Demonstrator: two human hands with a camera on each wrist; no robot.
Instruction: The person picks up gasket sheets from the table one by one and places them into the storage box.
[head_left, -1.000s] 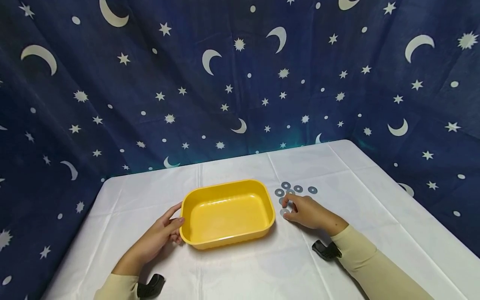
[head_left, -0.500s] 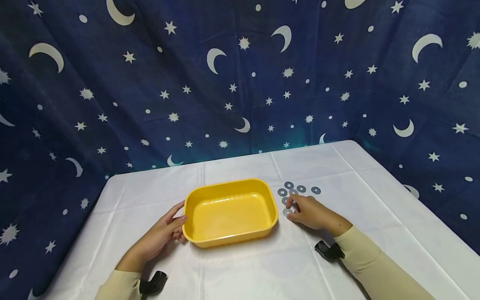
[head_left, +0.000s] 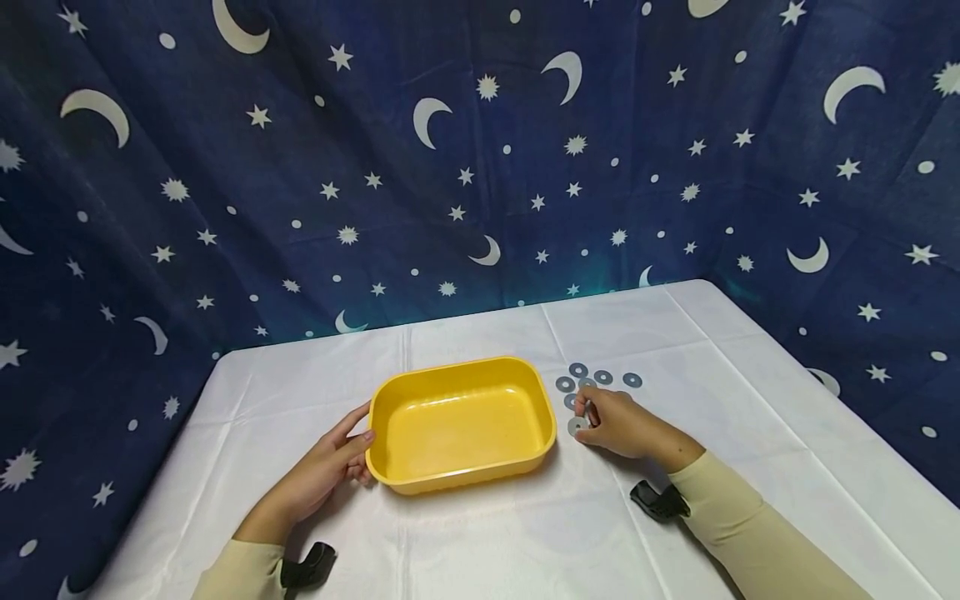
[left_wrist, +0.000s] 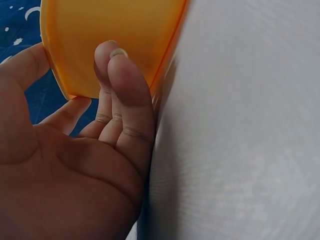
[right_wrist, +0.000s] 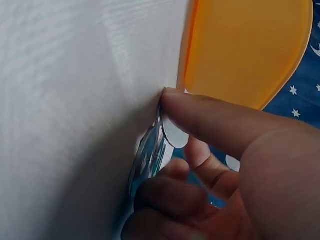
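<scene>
A yellow rectangular tub [head_left: 461, 481] with rounded corners stands on the white cloth. At its left end my left hand [head_left: 318, 467] holds it, the thumb [head_left: 358, 445] at the rim and other fingers against the outer wall, as the left wrist view [left_wrist: 132, 87] also shows. My right hand [head_left: 626, 423], right of the tub, pinches a flat grey washer [head_left: 576, 426] between thumb and index finger. In the right wrist view that washer [right_wrist: 175, 132] tilts up off the cloth under the thumb. Several more washers [head_left: 603, 377] lie just beyond; the hand hides some of them.
A white cloth [head_left: 480, 542] with fold creases covers the table. Behind and at both sides hangs a dark blue curtain [head_left: 315, 150] with moons and stars. Black straps with mounts [head_left: 309, 567] sit at both wrists.
The washer at my right thumb has tipped up slightly from the cloth. The view has shifted a little; the tub and left hand keep their places.
</scene>
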